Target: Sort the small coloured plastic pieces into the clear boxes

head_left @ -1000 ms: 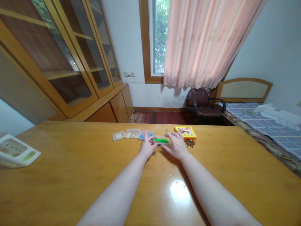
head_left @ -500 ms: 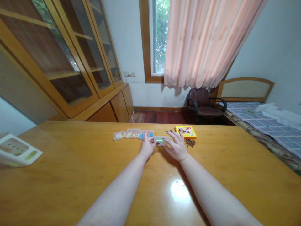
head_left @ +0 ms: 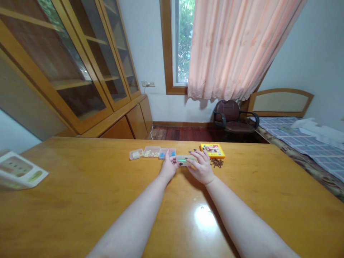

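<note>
A small clear plastic box [head_left: 182,161] with something green in it is held between my two hands, just above the table. My left hand [head_left: 168,167] grips its left end, fingers closed on it. On the other end, my right hand [head_left: 201,167] pinches the box, with some fingers raised. Beyond my left hand lies a clear box with blue pieces [head_left: 167,154], and left of it a clear box with pale pieces [head_left: 152,152]. Beside my right hand is a pile of small brown pieces [head_left: 217,163], in front of a yellow box [head_left: 213,151].
The wooden table [head_left: 88,200] spans the foreground. A small clear container with white contents [head_left: 136,154] stands at the row's left end. A white plastic object [head_left: 23,170] is at the far left. Past the table are a chair [head_left: 231,116], a bed [head_left: 301,132] and a glass-door cabinet [head_left: 91,107].
The fingers of my right hand have shifted very slightly on the clear box. Otherwise both hands and the things on the table stay as they were.
</note>
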